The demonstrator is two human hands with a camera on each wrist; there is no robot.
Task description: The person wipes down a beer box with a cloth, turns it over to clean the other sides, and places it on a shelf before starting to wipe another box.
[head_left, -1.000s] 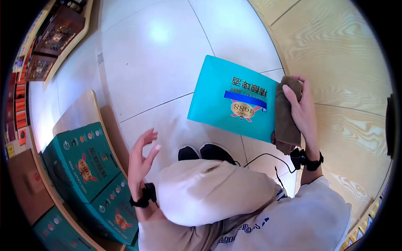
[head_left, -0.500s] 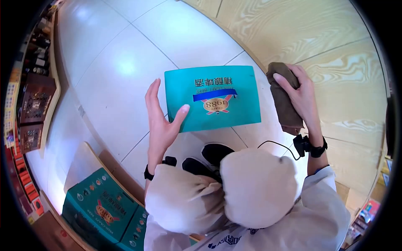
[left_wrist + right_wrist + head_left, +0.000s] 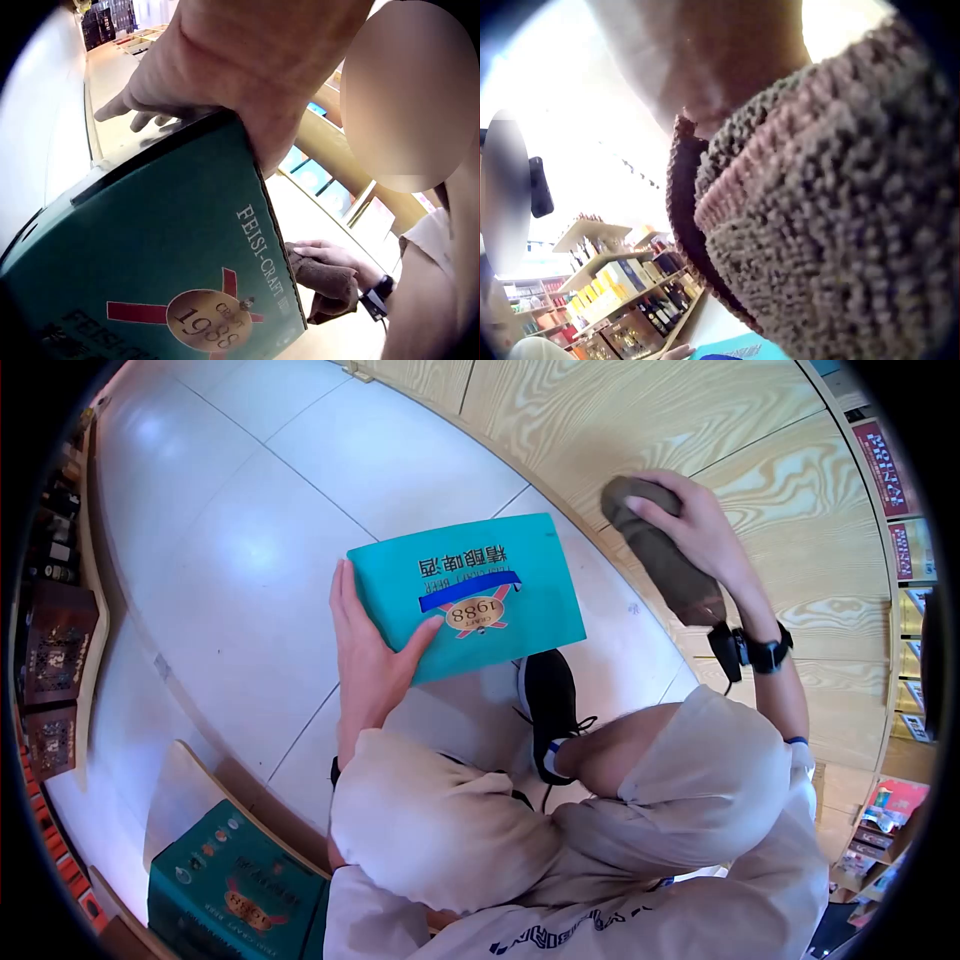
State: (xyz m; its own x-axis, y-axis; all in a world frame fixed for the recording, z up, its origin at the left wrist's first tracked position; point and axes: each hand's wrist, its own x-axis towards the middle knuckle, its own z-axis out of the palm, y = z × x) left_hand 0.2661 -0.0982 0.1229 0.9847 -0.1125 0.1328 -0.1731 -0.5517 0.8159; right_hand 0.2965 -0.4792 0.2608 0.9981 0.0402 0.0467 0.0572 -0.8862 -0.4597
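Observation:
A teal beer box [image 3: 530, 610] with a blue strap handle and a "1988" emblem is in front of the knees in the head view. My left hand [image 3: 375, 645] holds its left side, the thumb over the top face and the fingers along the side. The left wrist view shows the box's printed side [image 3: 150, 225] below that hand. Off to the box's right, my right hand [image 3: 700, 530] grips a folded brown towel [image 3: 665, 560], thumb on top. Its coarse, looped weave [image 3: 832, 217] fills much of the right wrist view.
Another teal beer box [image 3: 235, 890] stands by the wooden-edged shelf at lower left. Dark brown boxes [image 3: 60, 645] line the left shelf. A pale wood-grain surface [image 3: 790, 560] borders the tiled floor [image 3: 240, 540] on the right. My knees [image 3: 680, 790] are close below the held box.
My left hand has come from beside my knee onto the beer box's left side. The right hand, still gripping the towel, has moved away from the box. The head view has turned.

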